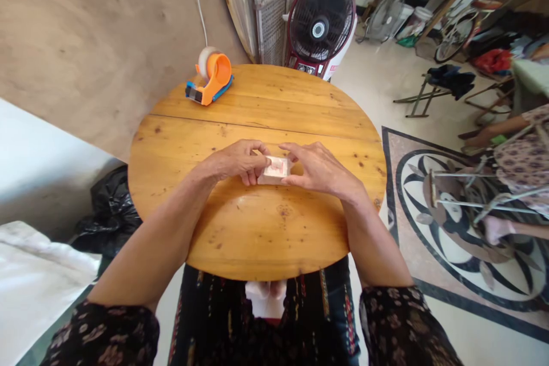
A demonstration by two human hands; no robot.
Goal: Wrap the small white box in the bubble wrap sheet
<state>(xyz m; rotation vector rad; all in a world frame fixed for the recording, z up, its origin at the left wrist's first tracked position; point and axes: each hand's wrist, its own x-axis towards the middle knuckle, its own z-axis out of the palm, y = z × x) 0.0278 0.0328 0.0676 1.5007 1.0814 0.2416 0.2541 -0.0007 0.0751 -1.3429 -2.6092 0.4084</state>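
A small white box (277,168) with reddish print on its top lies in front of me, just above or on the round wooden table (274,240). Its left end is gripped by my left hand (242,161), the thumb lying over the top and the other fingers curled at the side. At the opposite end, my right hand (317,167) curves its thumb and fingertips around the box, touching it. My fingers hide both ends. I cannot tell whether the underside rests on the wood.
An orange tape dispenser (218,75) with a clear roll stands at the table's far left. Behind the table is a dark-red fan (319,23). Black plastic bags (109,206) lie at left. Another person (521,154) sits at right beside a folding metal stand.
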